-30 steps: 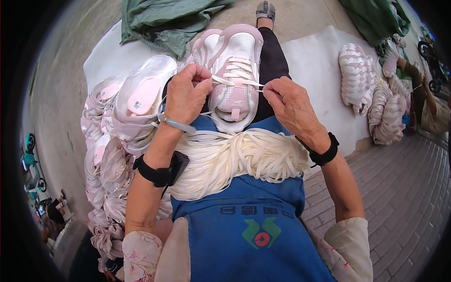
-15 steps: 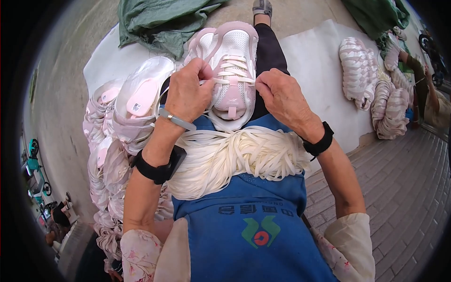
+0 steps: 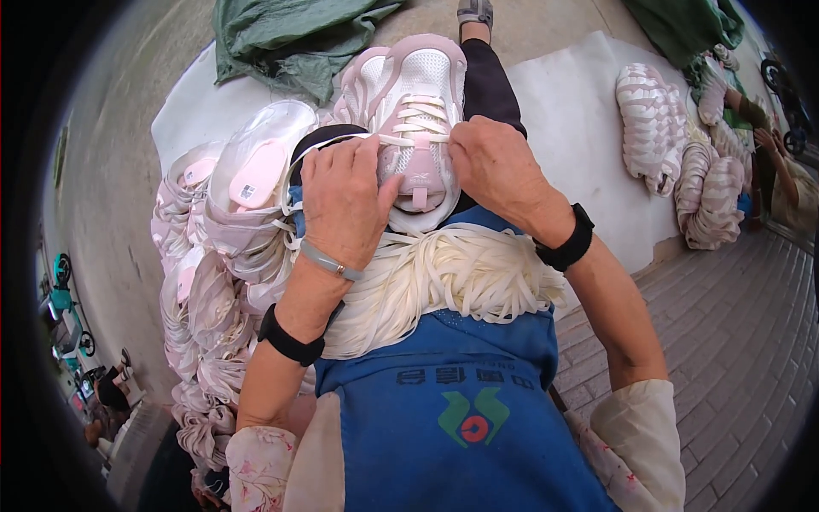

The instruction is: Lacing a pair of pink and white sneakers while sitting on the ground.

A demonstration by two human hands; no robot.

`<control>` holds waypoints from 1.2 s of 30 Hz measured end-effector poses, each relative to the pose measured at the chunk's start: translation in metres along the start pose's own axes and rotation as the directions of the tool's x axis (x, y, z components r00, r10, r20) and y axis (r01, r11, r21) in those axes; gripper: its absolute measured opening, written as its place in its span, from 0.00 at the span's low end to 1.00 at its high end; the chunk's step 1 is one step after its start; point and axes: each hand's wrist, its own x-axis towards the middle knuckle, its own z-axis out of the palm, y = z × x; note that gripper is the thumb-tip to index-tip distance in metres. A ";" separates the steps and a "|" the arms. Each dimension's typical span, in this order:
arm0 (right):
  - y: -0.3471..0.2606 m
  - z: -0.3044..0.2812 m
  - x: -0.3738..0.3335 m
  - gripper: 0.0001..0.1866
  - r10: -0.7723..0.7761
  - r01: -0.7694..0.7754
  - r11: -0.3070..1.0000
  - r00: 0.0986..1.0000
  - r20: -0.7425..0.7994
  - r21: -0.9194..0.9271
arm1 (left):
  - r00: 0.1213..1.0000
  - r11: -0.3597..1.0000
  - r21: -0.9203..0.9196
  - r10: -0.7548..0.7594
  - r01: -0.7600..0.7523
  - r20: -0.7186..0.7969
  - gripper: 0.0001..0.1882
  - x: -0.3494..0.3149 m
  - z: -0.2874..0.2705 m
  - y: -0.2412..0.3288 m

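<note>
A pink and white sneaker (image 3: 421,72) rests on my lap, toe pointing away. Its cream shoelace (image 3: 422,111) crosses the tongue in several rows, and one loose end runs left over my left hand's fingers. My left hand (image 3: 345,200) is closed on the sneaker's left collar, its thumb against the tongue. At the top right eyelets, my right hand (image 3: 503,175) pinches the lace at the sneaker's edge; the fingertips are partly hidden. A thick bundle of cream laces (image 3: 452,277) lies across my blue apron (image 3: 444,375), just below the sneaker.
To the left, several pink and white shoe uppers (image 3: 205,247) are piled beside a clear-rimmed one with a pink insole. More stacked uppers (image 3: 653,128) sit on a white sheet (image 3: 563,111) at right. Green cloth (image 3: 290,43) lies at the far left. Another person's arm (image 3: 776,162) shows at the right.
My left hand has come down and turned flatter against the sneaker's collar, leaving a lace end trailing left. My right hand has moved slightly left, onto the eyelet edge.
</note>
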 end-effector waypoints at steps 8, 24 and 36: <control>-0.031 -0.005 -0.026 0.12 -0.110 0.029 0.959 0.956 -0.272 -0.283 | 0.999 0.999 0.001 0.037 -0.037 -0.014 0.17 0.003 0.015 -0.008; -0.007 0.015 -0.024 0.07 0.024 0.002 0.992 0.980 -0.200 0.129 | 0.994 0.992 -0.072 0.103 -0.106 -0.048 0.15 0.013 0.022 -0.008; -0.028 0.007 -0.021 0.14 -0.100 0.083 0.979 0.992 -0.082 -0.187 | 0.930 0.939 0.126 0.337 -0.321 -0.145 0.09 0.031 0.017 -0.007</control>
